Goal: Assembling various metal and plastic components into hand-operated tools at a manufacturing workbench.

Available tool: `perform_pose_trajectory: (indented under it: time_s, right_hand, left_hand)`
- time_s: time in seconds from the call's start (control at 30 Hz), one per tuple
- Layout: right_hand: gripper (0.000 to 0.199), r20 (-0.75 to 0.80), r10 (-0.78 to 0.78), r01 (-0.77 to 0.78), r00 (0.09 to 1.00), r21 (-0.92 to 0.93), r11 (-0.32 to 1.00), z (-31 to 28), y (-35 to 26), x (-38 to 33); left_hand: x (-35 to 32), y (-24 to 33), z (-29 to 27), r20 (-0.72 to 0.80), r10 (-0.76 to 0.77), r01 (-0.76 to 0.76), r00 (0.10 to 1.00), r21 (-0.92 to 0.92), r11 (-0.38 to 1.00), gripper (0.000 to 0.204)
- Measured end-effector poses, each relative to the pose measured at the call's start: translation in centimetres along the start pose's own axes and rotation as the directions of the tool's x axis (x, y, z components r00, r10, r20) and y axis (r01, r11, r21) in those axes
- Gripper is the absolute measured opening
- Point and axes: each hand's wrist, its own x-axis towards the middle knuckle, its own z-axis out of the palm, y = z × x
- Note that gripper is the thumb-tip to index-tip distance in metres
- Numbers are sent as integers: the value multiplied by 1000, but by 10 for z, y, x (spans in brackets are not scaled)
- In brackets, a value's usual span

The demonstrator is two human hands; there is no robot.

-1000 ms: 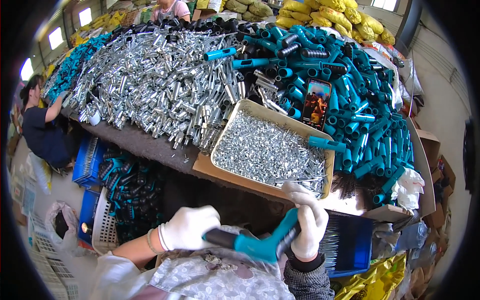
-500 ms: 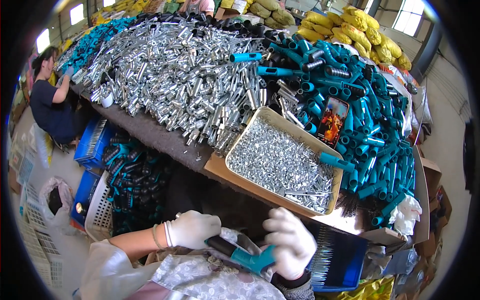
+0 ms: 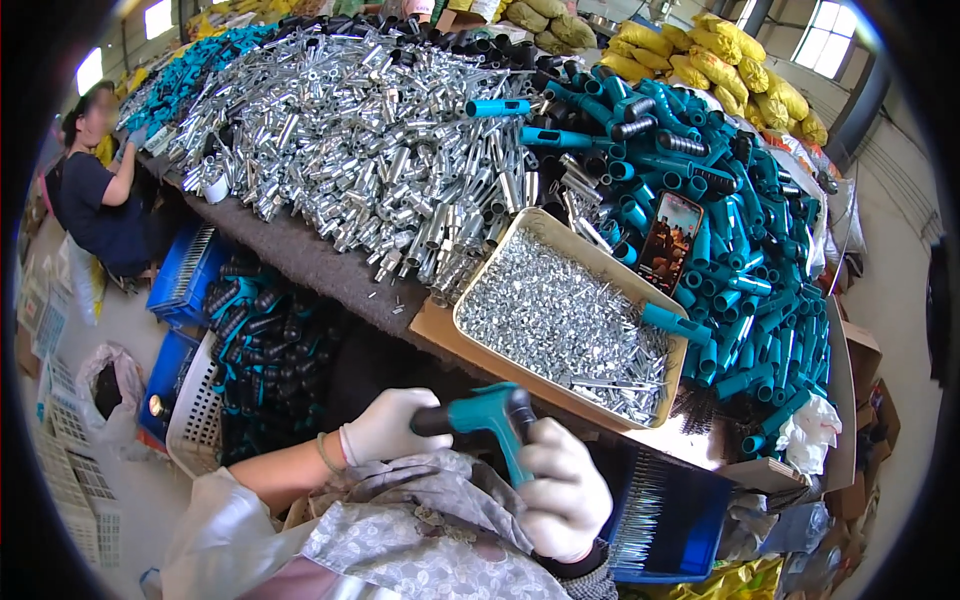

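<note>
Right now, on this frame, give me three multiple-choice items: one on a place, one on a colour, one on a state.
1. Where is the shallow tan tray of small silver screws?
A. On the floor
B. At the table's near edge
C. On the person's lap

2. What colour is the T-shaped plastic handle in the hands?
A. Teal and black
B. Red
C. Yellow

3. How do the gloved hands stand on it?
A. Both off it
B. Left only
C. Both gripping

B: the tray sits ahead of the hands. A: teal body, black end. C: left hand holds the black end, right hand the stem.
</note>
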Motion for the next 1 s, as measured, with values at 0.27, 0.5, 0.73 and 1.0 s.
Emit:
perform_pose_trajectory:
  time_s: [0.27,0.5,0.73,1.0]
  right_hand:
    - [34,185,880,-897,438,22,442,-14,47,-59]
    - [88,642,618,-838,454,542,53,18,56,-74]
    - [52,739,578,-925,345,372,76,42,76,-25]
    - [57,348,749,-767,563,557,318,64,59,-7]
  left_hand:
    - [-3,39,-27,194,386,-411,902,660,629,12]
    - [8,22,-40,136,410,-400,902,621,674,12]
    - [27,39,-29,307,453,-512,837,732,449,7]
    - [83,-40,-101,-499,26,368,866,672,643,26]
